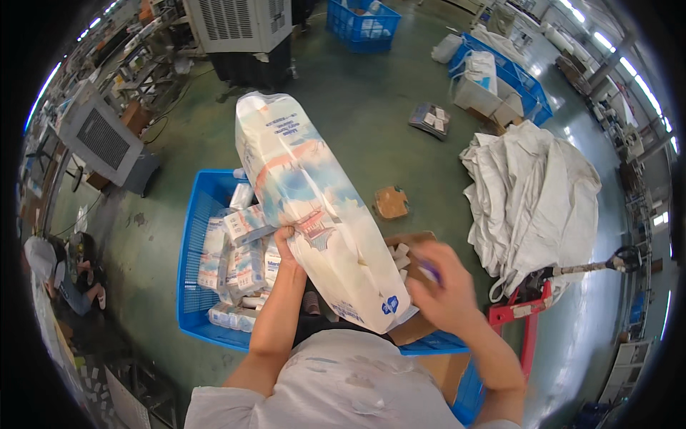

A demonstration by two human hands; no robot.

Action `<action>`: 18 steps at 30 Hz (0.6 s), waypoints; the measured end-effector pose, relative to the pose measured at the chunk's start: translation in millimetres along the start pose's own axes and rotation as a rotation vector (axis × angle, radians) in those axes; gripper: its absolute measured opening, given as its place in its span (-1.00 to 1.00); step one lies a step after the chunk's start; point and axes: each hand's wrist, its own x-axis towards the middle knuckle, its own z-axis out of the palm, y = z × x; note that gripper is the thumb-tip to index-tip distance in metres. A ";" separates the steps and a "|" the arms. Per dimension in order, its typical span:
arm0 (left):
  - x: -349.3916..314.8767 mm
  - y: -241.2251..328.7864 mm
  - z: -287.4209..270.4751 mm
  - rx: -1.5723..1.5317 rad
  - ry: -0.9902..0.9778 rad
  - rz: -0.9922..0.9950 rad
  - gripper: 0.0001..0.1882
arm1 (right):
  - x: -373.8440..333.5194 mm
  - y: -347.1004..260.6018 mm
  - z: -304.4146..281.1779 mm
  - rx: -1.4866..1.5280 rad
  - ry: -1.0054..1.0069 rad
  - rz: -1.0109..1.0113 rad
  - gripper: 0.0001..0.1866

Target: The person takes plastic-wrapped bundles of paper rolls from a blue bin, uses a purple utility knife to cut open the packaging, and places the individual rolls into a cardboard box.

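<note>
A long plastic-wrapped pack (304, 193), white with a blue and orange printed picture, slants across the middle in front of me. My left hand (286, 247) grips its left side, the thumb showing and the other fingers hidden behind it. By its lower right end, my right hand (444, 286) is closed around a small purple object (430, 270), too blurred to name. Under the pack, at the left, a blue basket (187, 264) holds several smaller packs (246, 268) in similar wrapping. Beside my right hand, an open cardboard box (414, 239) contains small white pieces (401, 254), partly covered.
On the right lie folded white sacks (532, 200) next to a red pallet jack (522, 307). A cardboard piece (391, 202) and a dark scale-like device (429, 120) are on the green floor. Grey air coolers (239, 28) stand far left. A person (71, 275) sits at the left edge.
</note>
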 end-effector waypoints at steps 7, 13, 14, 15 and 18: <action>-21.5 -30.4 31.7 0.020 0.064 -0.220 -0.16 | 59.5 20.4 38.3 -0.190 0.087 0.064 -0.49; -15.7 -33.7 7.1 -0.169 -0.087 -0.408 -0.20 | 107.5 35.4 37.8 0.154 0.154 0.146 -0.66; -9.6 -25.3 5.0 -0.135 -0.168 -0.446 -0.22 | 113.1 37.8 40.3 0.226 0.151 0.173 -0.66; -1.9 -15.6 5.5 -0.099 -0.249 -0.483 -0.24 | 114.5 37.9 42.5 0.247 0.235 0.143 -0.66; 5.0 -0.7 80.7 0.660 0.089 -0.209 -0.34 | 100.0 25.3 33.9 0.796 0.447 0.494 -0.68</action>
